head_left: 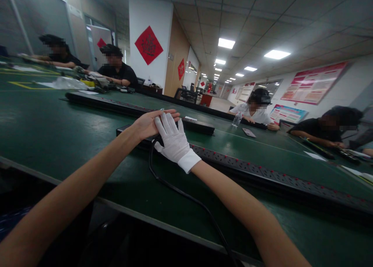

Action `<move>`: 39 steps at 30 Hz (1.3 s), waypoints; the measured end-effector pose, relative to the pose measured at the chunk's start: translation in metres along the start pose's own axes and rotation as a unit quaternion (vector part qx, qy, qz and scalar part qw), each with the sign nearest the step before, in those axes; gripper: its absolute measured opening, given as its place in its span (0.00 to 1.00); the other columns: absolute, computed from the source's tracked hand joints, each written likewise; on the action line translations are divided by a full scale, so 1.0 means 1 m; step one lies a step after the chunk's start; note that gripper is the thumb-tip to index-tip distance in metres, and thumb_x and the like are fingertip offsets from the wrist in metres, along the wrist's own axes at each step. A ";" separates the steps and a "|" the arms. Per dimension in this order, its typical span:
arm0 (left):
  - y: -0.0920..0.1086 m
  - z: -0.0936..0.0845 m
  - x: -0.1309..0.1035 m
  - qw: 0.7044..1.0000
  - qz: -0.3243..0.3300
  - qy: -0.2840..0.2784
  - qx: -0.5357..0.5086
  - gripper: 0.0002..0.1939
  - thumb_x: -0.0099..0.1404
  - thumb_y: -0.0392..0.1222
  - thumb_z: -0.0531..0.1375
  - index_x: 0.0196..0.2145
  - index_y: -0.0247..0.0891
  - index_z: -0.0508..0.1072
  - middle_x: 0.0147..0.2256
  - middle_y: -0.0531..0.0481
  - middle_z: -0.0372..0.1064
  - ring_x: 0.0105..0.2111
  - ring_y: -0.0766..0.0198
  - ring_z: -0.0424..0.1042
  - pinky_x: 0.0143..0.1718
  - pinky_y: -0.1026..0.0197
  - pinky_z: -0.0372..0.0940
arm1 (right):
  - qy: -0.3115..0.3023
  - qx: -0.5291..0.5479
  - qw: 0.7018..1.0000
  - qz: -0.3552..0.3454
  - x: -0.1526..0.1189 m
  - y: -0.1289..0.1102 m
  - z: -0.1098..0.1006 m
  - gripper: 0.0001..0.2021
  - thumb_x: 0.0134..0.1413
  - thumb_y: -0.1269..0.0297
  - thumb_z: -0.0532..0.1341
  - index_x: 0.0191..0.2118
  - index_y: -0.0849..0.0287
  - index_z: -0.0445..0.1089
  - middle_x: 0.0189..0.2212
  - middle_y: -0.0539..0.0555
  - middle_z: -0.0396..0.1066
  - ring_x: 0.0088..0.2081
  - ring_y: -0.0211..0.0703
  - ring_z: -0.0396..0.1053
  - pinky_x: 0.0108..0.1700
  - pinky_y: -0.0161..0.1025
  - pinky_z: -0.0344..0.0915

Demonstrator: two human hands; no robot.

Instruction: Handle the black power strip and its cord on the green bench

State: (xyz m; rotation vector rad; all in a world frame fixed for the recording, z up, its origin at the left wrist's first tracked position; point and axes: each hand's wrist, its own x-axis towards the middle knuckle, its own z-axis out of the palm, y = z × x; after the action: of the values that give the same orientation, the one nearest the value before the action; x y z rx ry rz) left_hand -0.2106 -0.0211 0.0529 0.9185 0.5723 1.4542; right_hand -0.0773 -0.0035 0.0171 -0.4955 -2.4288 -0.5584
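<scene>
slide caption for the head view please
Gloved right hand against bare left hand, near a black socket strip and cable.

Pretty long black power strip (253, 170), sockets and little red dots all along it, lying slantwise across the green table (72, 143). Black cable (175, 188) curves toward the near edge. White dotted glove (175, 146)'s fully on.

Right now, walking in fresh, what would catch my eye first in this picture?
Probably the white-gloved right hand at the centre, overlapping the bare left hand. From behind them, a long black strip dotted with red runs off to the right, and a black cable curves down toward the picture's bottom edge. Farther back, a red diamond-shaped sign stands out on a white pillar.
</scene>
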 end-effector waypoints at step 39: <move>-0.005 -0.006 0.006 0.988 0.072 0.056 0.123 0.16 0.56 0.28 0.50 0.41 0.21 0.68 0.36 0.33 0.71 0.39 0.53 0.70 0.43 0.54 0.65 | 0.005 0.055 0.998 0.010 0.000 0.000 0.002 0.33 0.48 0.61 0.56 0.59 0.65 0.45 0.60 0.61 0.40 0.61 0.49 0.31 0.58 0.52 0.29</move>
State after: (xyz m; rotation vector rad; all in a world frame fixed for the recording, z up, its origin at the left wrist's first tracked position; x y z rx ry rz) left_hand -0.2119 -0.0135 0.0470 1.0937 0.7959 1.5961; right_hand -0.0781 -0.0029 0.0155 -0.4704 -2.4261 -0.4159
